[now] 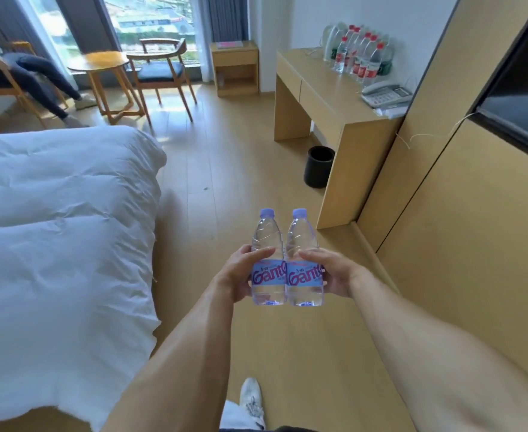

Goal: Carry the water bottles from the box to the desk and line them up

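Fingers of your left hand [237, 272] wrap one bottle [267, 260], your right hand [331, 271] grips its twin [303, 260], touching side by side, upright, labels reading "Gante". Desk [328, 98] sits well beyond them, red-capped bottles [360, 56] clustered on it.

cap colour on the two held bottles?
Pale lavender-blue on both held bottles, clearest in the head view, the only one.

A white bed [53, 229] sits on the wood floor [240, 169]. Two chairs and a round table [99, 62] stand by the sunny window [150, 20].
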`<action>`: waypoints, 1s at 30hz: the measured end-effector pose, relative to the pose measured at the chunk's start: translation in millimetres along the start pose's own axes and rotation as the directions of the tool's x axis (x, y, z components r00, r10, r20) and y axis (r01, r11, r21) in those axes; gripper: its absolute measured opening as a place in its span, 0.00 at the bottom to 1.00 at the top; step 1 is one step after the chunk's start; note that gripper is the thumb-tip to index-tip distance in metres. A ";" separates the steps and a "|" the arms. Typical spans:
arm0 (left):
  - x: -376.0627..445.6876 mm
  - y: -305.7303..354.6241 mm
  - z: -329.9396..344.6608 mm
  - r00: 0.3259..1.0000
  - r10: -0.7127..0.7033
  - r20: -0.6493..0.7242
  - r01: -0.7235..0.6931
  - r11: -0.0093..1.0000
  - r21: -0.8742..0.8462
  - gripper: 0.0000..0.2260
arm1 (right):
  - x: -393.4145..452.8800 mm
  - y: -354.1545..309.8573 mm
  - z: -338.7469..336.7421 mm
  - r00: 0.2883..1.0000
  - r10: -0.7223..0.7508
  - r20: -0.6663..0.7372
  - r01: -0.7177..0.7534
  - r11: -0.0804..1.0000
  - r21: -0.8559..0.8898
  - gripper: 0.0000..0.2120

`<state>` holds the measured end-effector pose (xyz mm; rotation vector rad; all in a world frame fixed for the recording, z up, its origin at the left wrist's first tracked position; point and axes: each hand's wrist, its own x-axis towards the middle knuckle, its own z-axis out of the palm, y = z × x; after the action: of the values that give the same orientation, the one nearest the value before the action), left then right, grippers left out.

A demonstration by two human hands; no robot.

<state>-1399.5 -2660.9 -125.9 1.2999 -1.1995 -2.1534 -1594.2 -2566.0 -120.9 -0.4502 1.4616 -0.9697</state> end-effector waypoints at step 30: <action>371.9 277.7 -63.9 0.990 0.047 -0.131 -0.023 0.983 0.180 0.19 | 370.5 -301.6 -44.4 0.996 0.036 0.083 -0.032 0.999 -0.040 0.33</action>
<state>-1570.8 -3097.0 -120.1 1.4600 -1.3735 -1.9363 -1778.1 -3009.1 -121.3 -0.4868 1.4101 -0.8871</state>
